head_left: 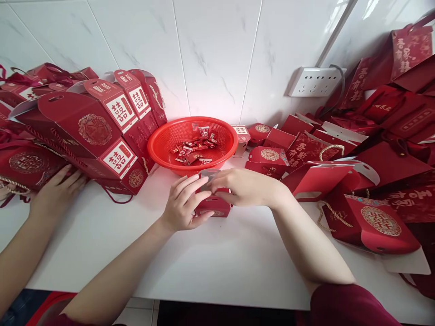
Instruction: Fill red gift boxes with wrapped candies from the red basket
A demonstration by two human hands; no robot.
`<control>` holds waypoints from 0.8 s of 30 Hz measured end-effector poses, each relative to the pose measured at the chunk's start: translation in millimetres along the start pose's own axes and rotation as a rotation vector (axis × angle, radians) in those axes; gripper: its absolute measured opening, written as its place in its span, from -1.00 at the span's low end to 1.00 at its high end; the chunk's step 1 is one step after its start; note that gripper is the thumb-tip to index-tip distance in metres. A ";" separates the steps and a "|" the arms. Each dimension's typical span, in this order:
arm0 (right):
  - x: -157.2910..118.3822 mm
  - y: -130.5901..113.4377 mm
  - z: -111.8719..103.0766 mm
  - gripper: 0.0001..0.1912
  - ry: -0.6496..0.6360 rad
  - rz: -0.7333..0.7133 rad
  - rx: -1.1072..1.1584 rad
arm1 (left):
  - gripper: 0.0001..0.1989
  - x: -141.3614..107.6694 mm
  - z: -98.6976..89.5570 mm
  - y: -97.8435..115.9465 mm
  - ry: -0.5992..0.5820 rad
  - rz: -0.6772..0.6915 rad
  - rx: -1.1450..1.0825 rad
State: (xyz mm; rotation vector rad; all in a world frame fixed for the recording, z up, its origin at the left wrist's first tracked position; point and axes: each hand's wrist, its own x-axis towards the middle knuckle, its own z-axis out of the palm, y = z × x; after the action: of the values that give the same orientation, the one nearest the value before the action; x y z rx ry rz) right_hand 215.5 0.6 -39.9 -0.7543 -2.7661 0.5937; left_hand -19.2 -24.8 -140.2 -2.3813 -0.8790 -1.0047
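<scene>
A small red gift box [220,210] stands on the white table in front of the basket, its top open. My left hand [181,203] holds the box from its left side, with the thumb low at the front and the fingers by the upper flap. Over the box's opening, my right hand [244,186] is bent with its fingers closed; whatever they hold is hidden. Just behind stands a red plastic basket [159,156] with a shallow pile of small wrapped candies [193,151].
Another person's hand [57,194] rests by red gift boxes [74,120] stacked on the left. Many red boxes and bags [370,217] crowd the right side. A power strip [311,81] is on the tiled wall, above the white table [217,267].
</scene>
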 end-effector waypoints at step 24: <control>-12.4 4.9 -6.3 -0.73 0.145 0.397 -0.062 | -0.84 11.9 -11.0 4.9 0.107 -0.354 -0.278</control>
State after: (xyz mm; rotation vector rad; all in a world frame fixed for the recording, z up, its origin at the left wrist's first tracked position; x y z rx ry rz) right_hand 230.0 0.0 -37.6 -1.3206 -2.5255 0.4974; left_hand -14.8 -30.0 -124.7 -2.4128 -1.2171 -1.4603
